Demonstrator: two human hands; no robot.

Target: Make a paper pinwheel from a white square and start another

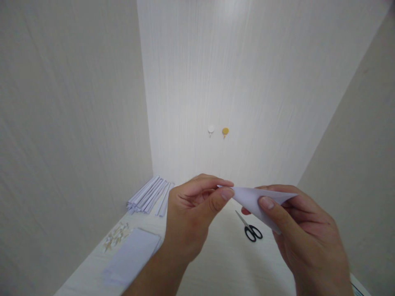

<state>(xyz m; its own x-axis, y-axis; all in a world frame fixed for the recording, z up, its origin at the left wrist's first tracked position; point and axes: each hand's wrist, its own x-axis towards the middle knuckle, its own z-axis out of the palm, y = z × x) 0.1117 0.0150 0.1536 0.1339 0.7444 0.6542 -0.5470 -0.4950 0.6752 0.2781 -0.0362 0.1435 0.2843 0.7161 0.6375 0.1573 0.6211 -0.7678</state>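
A pale lilac sheet of paper, folded into a narrow pointed shape, is held up in front of me over the desk. My left hand pinches its left tip between thumb and fingers. My right hand grips the wider right part, thumb pressed on top and fingers underneath. Both hands are closed on the paper. Below them lies a pair of black-handled scissors on the pale desk.
A bundle of rolled lilac paper sticks lies in the back left corner. Nearer are a heap of small pale bits and a stack of lilac sheets. A white hook and a yellow hook sit on the back wall.
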